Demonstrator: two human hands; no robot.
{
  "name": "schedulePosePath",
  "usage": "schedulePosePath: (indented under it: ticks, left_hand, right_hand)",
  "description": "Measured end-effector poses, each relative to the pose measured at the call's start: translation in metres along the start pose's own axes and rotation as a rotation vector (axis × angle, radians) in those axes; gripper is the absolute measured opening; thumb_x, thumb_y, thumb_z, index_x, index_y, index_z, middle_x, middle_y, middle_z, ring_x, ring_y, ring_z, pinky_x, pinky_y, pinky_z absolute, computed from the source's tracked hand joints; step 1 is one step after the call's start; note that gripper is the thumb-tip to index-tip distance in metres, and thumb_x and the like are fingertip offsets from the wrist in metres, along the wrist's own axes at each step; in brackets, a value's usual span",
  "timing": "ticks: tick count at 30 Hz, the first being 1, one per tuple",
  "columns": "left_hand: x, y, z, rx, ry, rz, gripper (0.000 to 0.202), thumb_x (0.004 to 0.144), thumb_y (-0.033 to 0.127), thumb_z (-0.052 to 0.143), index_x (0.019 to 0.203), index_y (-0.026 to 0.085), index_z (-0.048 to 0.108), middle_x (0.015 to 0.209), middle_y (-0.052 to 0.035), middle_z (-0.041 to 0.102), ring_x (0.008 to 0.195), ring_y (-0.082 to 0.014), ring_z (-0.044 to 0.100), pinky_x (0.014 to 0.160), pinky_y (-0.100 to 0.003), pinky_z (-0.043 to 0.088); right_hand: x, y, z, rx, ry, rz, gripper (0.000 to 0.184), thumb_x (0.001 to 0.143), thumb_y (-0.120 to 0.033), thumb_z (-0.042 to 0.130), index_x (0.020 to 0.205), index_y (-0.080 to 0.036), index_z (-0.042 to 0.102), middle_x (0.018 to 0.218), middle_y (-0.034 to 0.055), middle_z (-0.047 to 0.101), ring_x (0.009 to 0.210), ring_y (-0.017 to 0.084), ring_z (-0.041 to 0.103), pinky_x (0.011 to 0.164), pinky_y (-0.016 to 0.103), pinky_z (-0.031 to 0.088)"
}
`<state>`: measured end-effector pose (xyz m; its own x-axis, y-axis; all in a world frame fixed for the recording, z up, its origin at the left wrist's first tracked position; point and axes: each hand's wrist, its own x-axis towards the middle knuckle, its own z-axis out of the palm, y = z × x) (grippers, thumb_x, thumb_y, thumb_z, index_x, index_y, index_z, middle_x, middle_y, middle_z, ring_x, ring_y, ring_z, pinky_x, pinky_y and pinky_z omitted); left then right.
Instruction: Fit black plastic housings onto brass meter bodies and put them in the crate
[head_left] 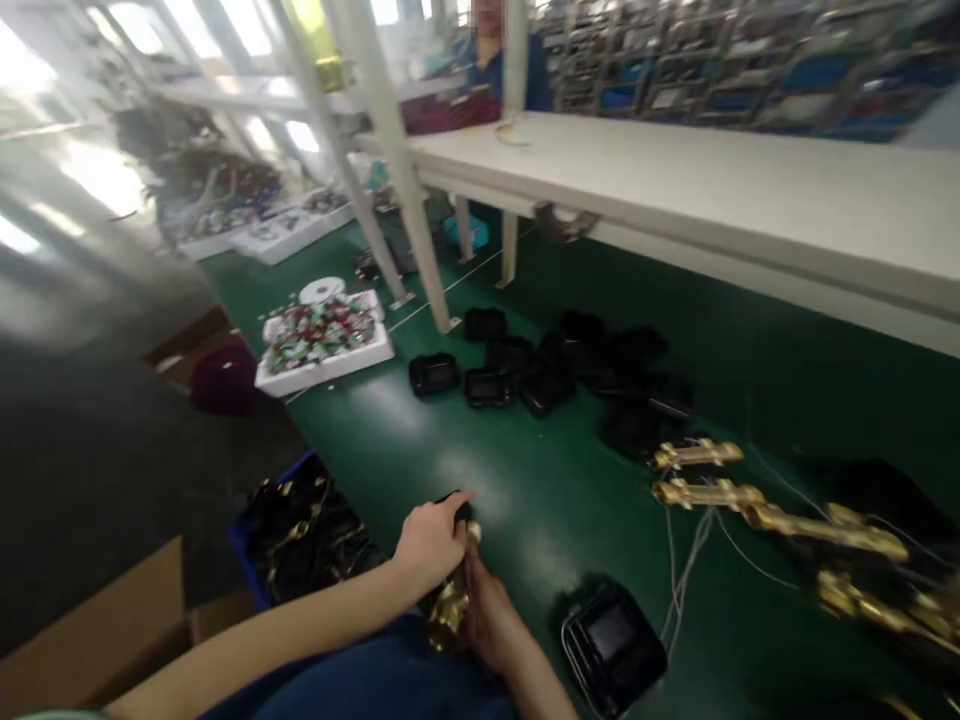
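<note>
Close to my body at the table's near edge, both hands are together. My left hand (429, 545) is closed around a small black part (463, 513), with its thumb and fingers over the top of it. Just to the right and below, my right hand (491, 615) is wrapped around a shiny gold-coloured metal fitting (448, 612), whose lower end sticks out between my forearms. The black part and the gold fitting appear to meet, but my fingers cover the joint. On the table to the right lies a black housing (616, 640) with a rectangular window and a wire bail.
Several black housings (487, 385) are grouped farther back on the green table (517, 470). Gold fittings with thin wires (701, 493) lie at right. A white foam tray (337, 372) holds small coloured parts. A blue crate (244, 550) stands at left. A raised shelf (675, 170) crosses behind; a person (536, 75) is beyond.
</note>
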<state>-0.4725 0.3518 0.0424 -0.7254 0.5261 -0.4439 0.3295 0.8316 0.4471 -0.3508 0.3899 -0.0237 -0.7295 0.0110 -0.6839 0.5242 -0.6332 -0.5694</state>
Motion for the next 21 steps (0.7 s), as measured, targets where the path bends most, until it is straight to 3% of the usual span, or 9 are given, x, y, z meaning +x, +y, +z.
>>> schedulePosePath:
  ticks: [2, 4, 6, 9, 11, 13, 15, 17, 21]
  left_hand:
    - [-0.007, -0.032, -0.005, -0.189, 0.033, -0.034, 0.041, 0.077, 0.022, 0.049, 0.117, 0.025, 0.058, 0.093, -0.007, 0.067, 0.09, -0.0253, 0.06, 0.087, -0.036, 0.042]
    - [-0.02, -0.07, -0.007, -0.367, 0.081, -0.062, 0.043, 0.078, 0.02, 0.049, 0.119, 0.026, 0.056, 0.1, -0.0038, 0.067, 0.091, -0.0224, 0.06, 0.087, -0.033, 0.043]
    - [-0.039, -0.105, -0.008, -0.539, 0.14, -0.106, 0.045, 0.078, 0.018, 0.048, 0.122, 0.026, 0.052, 0.105, -0.0015, 0.066, 0.092, -0.0197, 0.06, 0.087, -0.03, 0.044]
    - [-0.073, -0.144, -0.014, -0.624, 0.256, -0.096, 0.05, 0.077, 0.016, 0.047, 0.126, 0.024, 0.048, 0.125, -0.0031, 0.055, 0.113, -0.0198, 0.05, 0.099, -0.031, 0.038]
    - [-0.095, -0.163, -0.025, -0.514, 0.324, 0.035, 0.054, 0.075, 0.02, 0.051, 0.129, 0.022, 0.045, 0.139, -0.0061, 0.04, 0.127, -0.0245, 0.035, 0.107, -0.038, 0.028]
    - [-0.111, -0.181, -0.038, -0.426, 0.331, 0.166, 0.044, 0.078, 0.025, 0.05, 0.122, 0.018, 0.052, 0.134, -0.011, 0.044, 0.122, -0.0273, 0.039, 0.104, -0.041, 0.03]
    - [-0.121, -0.201, -0.049, -0.437, 0.276, 0.195, 0.03, 0.085, 0.028, 0.039, 0.102, 0.016, 0.06, 0.106, -0.0128, 0.061, 0.098, -0.0233, 0.053, 0.09, -0.036, 0.041]
    - [-0.124, -0.224, -0.053, -0.477, 0.222, 0.133, 0.036, 0.09, 0.03, 0.027, 0.087, 0.017, 0.06, 0.083, -0.0099, 0.062, 0.078, -0.0194, 0.055, 0.075, -0.031, 0.044]
    - [-0.119, -0.272, -0.041, -0.526, 0.239, -0.044, 0.044, 0.091, 0.039, 0.021, 0.077, 0.019, 0.057, 0.077, -0.0088, 0.06, 0.074, -0.0193, 0.054, 0.073, -0.031, 0.042]
  right_hand:
    - [-0.019, -0.013, -0.01, -0.206, -0.091, 0.155, 0.056, 0.072, -0.071, 0.043, 0.088, -0.018, 0.05, 0.067, 0.0019, 0.058, 0.046, 0.013, 0.056, 0.037, 0.021, 0.038]
    - [-0.032, -0.034, -0.014, -0.469, -0.137, 0.227, 0.049, 0.069, -0.065, 0.053, 0.082, -0.018, 0.048, 0.06, -0.0031, 0.052, 0.034, 0.007, 0.044, 0.032, 0.017, 0.025]
    - [-0.036, -0.058, 0.001, -0.656, -0.192, 0.243, 0.045, 0.071, -0.063, 0.051, 0.079, -0.019, 0.048, 0.052, -0.0078, 0.041, 0.028, 0.003, 0.029, 0.03, 0.018, 0.015]
    - [-0.025, -0.082, 0.063, -0.852, -0.328, 0.133, 0.04, 0.081, -0.059, 0.041, 0.079, -0.02, 0.051, 0.051, -0.0072, 0.036, 0.034, 0.005, 0.028, 0.034, 0.02, 0.018]
    - [-0.008, -0.084, 0.119, -1.025, -0.449, -0.054, 0.035, 0.085, -0.049, 0.041, 0.071, -0.019, 0.051, 0.055, -0.0035, 0.044, 0.045, 0.008, 0.039, 0.042, 0.021, 0.028]
    - [0.013, -0.078, 0.169, -1.157, -0.562, -0.182, 0.032, 0.086, -0.04, 0.042, 0.063, -0.018, 0.046, 0.057, -0.0018, 0.048, 0.052, 0.009, 0.044, 0.05, 0.021, 0.033]
    - [0.031, -0.068, 0.204, -1.169, -0.637, -0.088, 0.031, 0.086, -0.04, 0.041, 0.063, -0.019, 0.043, 0.051, -0.0039, 0.044, 0.045, 0.009, 0.043, 0.045, 0.021, 0.032]
    - [0.046, -0.058, 0.224, -1.093, -0.652, 0.12, 0.031, 0.084, -0.046, 0.042, 0.067, -0.02, 0.04, 0.046, -0.0075, 0.037, 0.034, 0.007, 0.038, 0.036, 0.02, 0.025]
    - [0.077, -0.04, 0.24, -0.955, -0.57, 0.329, 0.045, 0.073, -0.064, 0.049, 0.073, -0.019, 0.042, 0.048, -0.0097, 0.037, 0.027, 0.005, 0.035, 0.03, 0.019, 0.015]
